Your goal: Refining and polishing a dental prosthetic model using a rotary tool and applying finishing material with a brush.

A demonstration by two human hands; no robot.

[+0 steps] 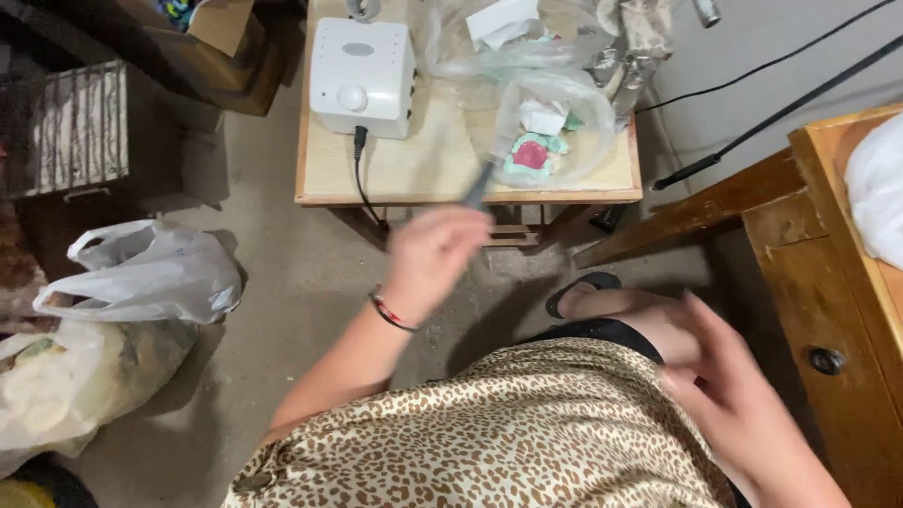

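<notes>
Looking down from the head cam: left hand [435,254] is raised in front of the small wooden table [414,183], fingers closed around a slim dark-handled tool [482,181]. Tool points up and away, its tip over the table's front edge, near the front right corner. Motion blur on both hand and tool, so I can't tell the tool's exact kind. Red and dark bracelet [390,312] on that wrist.

Right hand [729,376] is low at the right, over my lap, fingers loosely spread and apart, holding nothing I can see. Also blurred. It sits just beside the wooden bench [828,282] at the right edge of view.

On the table: white box-shaped control unit [362,71] with a round knob at the back left, black cable [362,174] running off its front and over the front edge. Pink and green dental model [531,153] lies near the front right corner, inside a clear plastic bag [564,103]. More crumpled clear plastic and a white paper piece behind it.

Leopard-print garment [508,433] fills the bottom centre. A foot in a black sandal [583,287] rests on the concrete floor under the table's right side. White plastic bags [141,277] on the floor at left.
</notes>
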